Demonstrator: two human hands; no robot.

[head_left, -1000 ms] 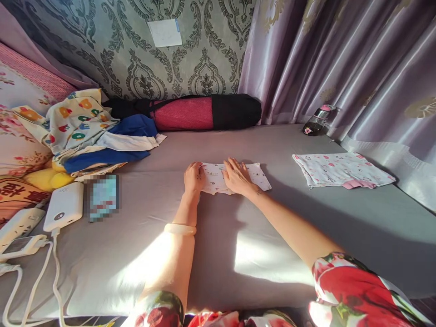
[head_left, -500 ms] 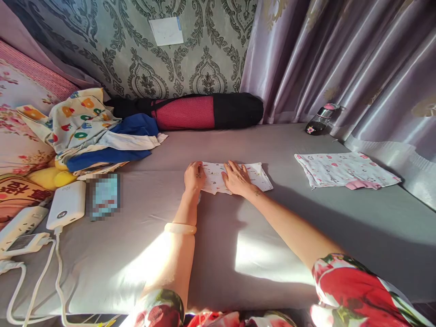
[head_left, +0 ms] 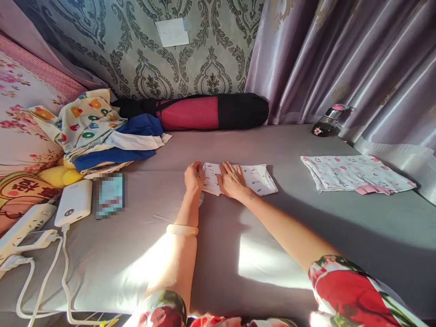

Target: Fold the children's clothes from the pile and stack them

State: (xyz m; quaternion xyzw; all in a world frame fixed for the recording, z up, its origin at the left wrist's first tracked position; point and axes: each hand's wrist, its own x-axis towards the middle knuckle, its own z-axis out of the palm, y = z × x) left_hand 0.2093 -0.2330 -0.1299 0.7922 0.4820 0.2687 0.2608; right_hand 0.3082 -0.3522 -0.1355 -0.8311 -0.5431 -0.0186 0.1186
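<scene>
A small folded white garment [head_left: 260, 179] with little dark and coloured prints lies flat on the grey bed surface in front of me. At its left edge my left hand [head_left: 195, 176] is closed, the curled fingers gripping the fabric's border; the fingertips are partly hidden. My right hand [head_left: 233, 180] rests palm down across the middle of the garment, fingers stretched out. Off to the right lies another folded white garment [head_left: 354, 172] with pink and red prints and a pink piece at its near edge, touched by neither hand.
Rumpled clothes [head_left: 91, 122] are heaped at the left back. A red and black rolled bag [head_left: 190, 113] lies along the wall, and a dark bottle [head_left: 329, 120] stands by the curtain [head_left: 299, 59]. A white power bank [head_left: 73, 204], power strip [head_left: 27, 229] and cables sit at left.
My right hand has slid slightly left over the garment, uncovering more of its right part. My left hand keeps its place at the left edge. The view has shifted a little.
</scene>
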